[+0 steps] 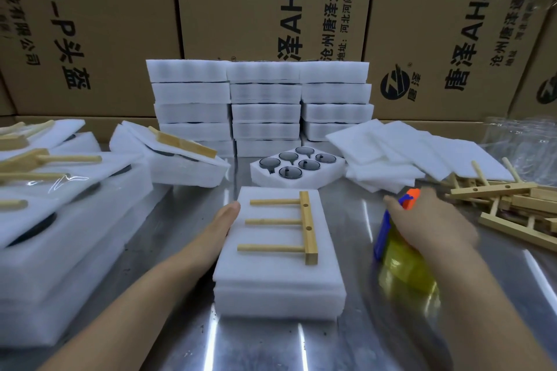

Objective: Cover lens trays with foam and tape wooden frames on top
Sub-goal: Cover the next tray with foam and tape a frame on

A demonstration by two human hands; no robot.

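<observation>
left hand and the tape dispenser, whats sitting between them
In the head view, the foam-covered tray with the wooden frame on top lies between the left hand and the tape dispenser that the right hand grips.

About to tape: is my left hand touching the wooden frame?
Apart. Head view: left hand at the foam sheet's edge, short of the wooden frame.

right hand [434,220] and tape dispenser [401,262] motion-blurred, grip unclear; near tray [280,301] contents hidden under foam sheet [277,271]; taped stack [60,250] on left cut by left edge
</observation>
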